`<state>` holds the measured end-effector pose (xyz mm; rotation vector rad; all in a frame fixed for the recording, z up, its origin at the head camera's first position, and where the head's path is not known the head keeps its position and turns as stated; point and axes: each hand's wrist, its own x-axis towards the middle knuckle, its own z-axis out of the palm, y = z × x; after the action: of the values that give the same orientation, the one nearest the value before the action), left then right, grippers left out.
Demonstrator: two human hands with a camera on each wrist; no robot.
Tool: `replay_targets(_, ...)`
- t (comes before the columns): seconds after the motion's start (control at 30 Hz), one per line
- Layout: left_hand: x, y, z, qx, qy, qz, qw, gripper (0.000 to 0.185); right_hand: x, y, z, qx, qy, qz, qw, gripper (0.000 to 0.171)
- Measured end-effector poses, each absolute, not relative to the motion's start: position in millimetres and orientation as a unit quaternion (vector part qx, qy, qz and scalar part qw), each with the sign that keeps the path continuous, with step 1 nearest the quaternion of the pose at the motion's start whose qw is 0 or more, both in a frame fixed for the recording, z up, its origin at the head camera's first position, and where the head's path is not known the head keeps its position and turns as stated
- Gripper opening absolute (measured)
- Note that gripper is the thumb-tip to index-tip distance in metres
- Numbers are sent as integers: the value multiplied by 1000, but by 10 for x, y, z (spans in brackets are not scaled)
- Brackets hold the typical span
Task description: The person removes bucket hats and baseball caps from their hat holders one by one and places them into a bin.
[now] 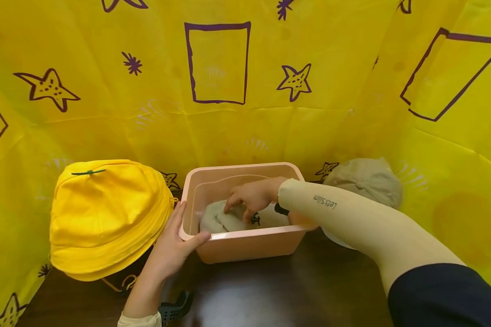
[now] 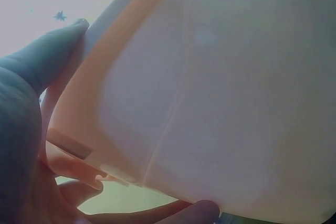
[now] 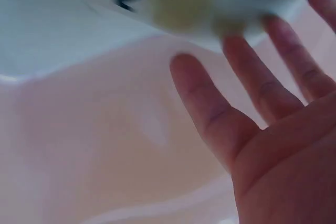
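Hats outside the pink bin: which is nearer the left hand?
The yellow hat, beside the left hand; the beige cap is across the pink bin, partly hidden by the right arm.

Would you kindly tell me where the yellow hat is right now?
In the head view, the yellow hat is on the left, beside the pink bin and the left hand gripping it, in front of the patterned yellow backdrop.
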<state>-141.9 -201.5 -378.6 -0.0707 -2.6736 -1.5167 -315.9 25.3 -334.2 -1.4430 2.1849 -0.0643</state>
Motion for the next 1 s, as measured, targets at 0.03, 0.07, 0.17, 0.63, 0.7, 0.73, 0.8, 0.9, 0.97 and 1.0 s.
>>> replay_targets(0.03, -1422, -2014, -3789, -24, -868, -495, 33, 106, -3147, 234, -3402, -539, 799, -4, 266, 61)
replay_targets(0.07, -1424, -2012, -3791, -26, -866, -498, 34, 106, -3138, 217, -3470, -549, 792, 23, 267, 65)
replay_targets(0.17, -1429, -2009, -3806, -31, -863, -503, 34, 106, -3101, 171, -3677, -559, 776, 85, 281, 71)
replay_targets(0.63, -1426, -2020, -3769, -29, -881, -470, 43, 104, -3071, -21, -4218, -524, 785, 186, 274, 64)
replay_targets(0.7, -1433, -2023, -3764, -31, -885, -463, 44, 104, -3097, -31, -4287, -526, 783, 196, 268, 65)
replay_targets(0.73, -1435, -2024, -3763, -31, -886, -461, 44, 104, -3113, -37, -4322, -527, 782, 197, 267, 65)
replay_targets(0.8, -1433, -2020, -3764, -30, -886, -462, 42, 105, -3136, -50, -4396, -521, 782, 200, 276, 66)
replay_targets(0.9, -1428, -2012, -3774, -27, -885, -464, 37, 106, -3172, -76, -4530, -512, 786, 200, 284, 67)
replay_targets(0.97, -1427, -2010, -3782, -26, -885, -464, 36, 106, -3191, -93, -4606, -505, 789, 195, 290, 68)
replay_targets(1.0, -1427, -2011, -3788, -25, -885, -463, 36, 105, -3194, -99, -4630, -504, 790, 192, 291, 68)
